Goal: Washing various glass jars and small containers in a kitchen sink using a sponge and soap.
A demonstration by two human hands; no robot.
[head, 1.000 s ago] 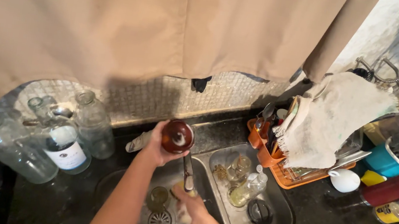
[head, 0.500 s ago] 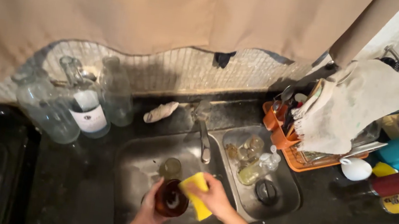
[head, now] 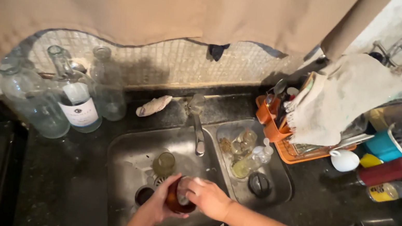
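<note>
Left hand (head: 159,204) cups the brown bowl (head: 179,203) from nine o'clock; right hand (head: 207,198) clasps its three o'clock rim above the sink (head: 127,155).

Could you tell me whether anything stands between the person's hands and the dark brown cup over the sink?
Nothing does: the left hand grips the brown cup from the side, and the right hand rests on its rim.

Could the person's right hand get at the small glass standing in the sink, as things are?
Probably yes: the right hand is over the sink, and the small glass stands uncovered just beyond, though the hand is busy at the brown cup.
</note>
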